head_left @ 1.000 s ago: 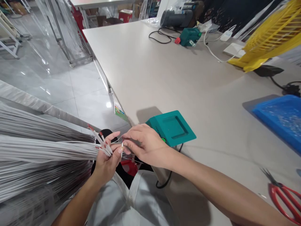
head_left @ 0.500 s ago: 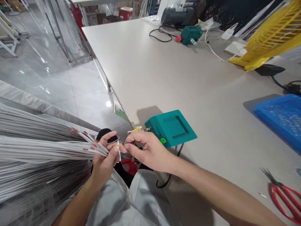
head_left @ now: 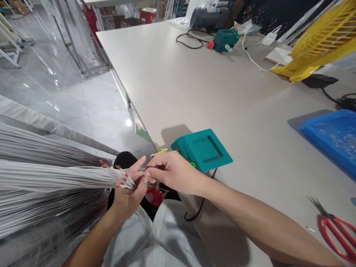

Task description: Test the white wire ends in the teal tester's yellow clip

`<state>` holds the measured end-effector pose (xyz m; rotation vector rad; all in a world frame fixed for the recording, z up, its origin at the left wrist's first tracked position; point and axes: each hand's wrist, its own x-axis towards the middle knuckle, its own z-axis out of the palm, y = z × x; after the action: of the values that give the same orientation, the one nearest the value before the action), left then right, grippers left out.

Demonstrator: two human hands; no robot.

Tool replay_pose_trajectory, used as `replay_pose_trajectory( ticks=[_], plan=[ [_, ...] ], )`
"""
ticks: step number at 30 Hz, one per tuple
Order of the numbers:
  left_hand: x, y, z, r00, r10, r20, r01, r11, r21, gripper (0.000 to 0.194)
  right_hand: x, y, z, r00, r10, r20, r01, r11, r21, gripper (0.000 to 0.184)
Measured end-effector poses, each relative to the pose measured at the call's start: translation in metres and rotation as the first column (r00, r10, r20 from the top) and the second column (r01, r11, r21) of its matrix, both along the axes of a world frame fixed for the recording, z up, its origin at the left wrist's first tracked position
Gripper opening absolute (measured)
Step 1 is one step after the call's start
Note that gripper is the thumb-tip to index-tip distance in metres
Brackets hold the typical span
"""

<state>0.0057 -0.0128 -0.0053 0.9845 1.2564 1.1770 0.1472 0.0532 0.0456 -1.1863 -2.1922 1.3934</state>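
Observation:
My left hand (head_left: 130, 191) is closed around several white wires (head_left: 126, 180) whose ends show red tips. Its index finger points up and away from them. Pressed against its fingertips, my right hand (head_left: 169, 172) pinches with thumb and index finger; what lies in the pinch is too small and covered to make out. Thin strands stick out below the fingers. Behind the right hand, at the table's edge, a teal device (head_left: 207, 148) with a green button sits partly covered. A thick bundle of long white wires (head_left: 55, 176) stretches out to the left.
Red-handled scissors (head_left: 333, 226) lie at the table's right front, near a blue tray (head_left: 333, 137). A yellow fan (head_left: 319, 44) stands at the back right. Farther back are a green device (head_left: 226, 40) with a black cord and a dark motor (head_left: 208, 17). The table's left edge (head_left: 126, 89) drops to a tiled floor.
My left hand has shifted right and the red-tipped wires have moved with it. My right hand has moved slightly left, so the two hands meet at the fingertips.

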Motion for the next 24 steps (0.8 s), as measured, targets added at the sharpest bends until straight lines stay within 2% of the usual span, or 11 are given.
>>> replay_pose_trajectory(
  ticks=[3,6,9,11,13,15,18,22,24],
  plan=[
    [0.003,0.001,-0.003,0.999,0.021,-0.038,-0.023,0.999,-0.039,0.046,0.002,-0.002,0.000,0.994,-0.024,0.107,0.009,0.991,0.135,0.022],
    [0.002,0.003,-0.008,0.995,0.036,-0.088,-0.043,0.996,-0.077,0.041,0.009,-0.006,0.000,0.988,-0.039,0.151,-0.014,0.942,0.336,0.019],
    [-0.001,0.006,-0.012,0.993,0.031,-0.115,-0.039,0.997,-0.069,0.039,0.020,-0.004,-0.002,0.978,-0.056,0.201,-0.070,0.820,0.569,0.020],
    [-0.003,0.009,-0.014,0.995,0.013,-0.101,-0.019,0.998,-0.052,0.040,0.027,0.000,-0.004,0.938,-0.088,0.334,-0.174,0.716,0.676,0.023],
    [-0.004,0.011,-0.014,0.998,-0.021,-0.065,0.018,0.999,-0.044,0.041,0.031,0.004,-0.008,0.862,-0.121,0.492,-0.305,0.652,0.694,0.031],
    [-0.003,0.013,-0.013,0.998,-0.054,-0.019,0.053,0.998,-0.047,0.041,0.031,0.007,-0.010,0.778,-0.142,0.612,-0.411,0.622,0.667,0.029],
    [-0.002,0.015,-0.014,0.996,-0.079,0.043,0.080,0.996,-0.041,0.041,0.029,0.010,-0.010,0.697,-0.148,0.701,-0.481,0.629,0.611,0.026],
    [0.000,0.017,-0.015,0.995,-0.079,0.063,0.079,0.997,-0.002,0.039,0.029,0.017,-0.003,0.719,-0.043,0.693,-0.453,0.727,0.516,0.025],
    [0.002,0.018,-0.016,0.998,-0.065,0.026,0.065,0.998,0.010,0.037,0.030,0.022,0.000,0.725,0.021,0.688,-0.461,0.756,0.464,0.024]
  ],
)
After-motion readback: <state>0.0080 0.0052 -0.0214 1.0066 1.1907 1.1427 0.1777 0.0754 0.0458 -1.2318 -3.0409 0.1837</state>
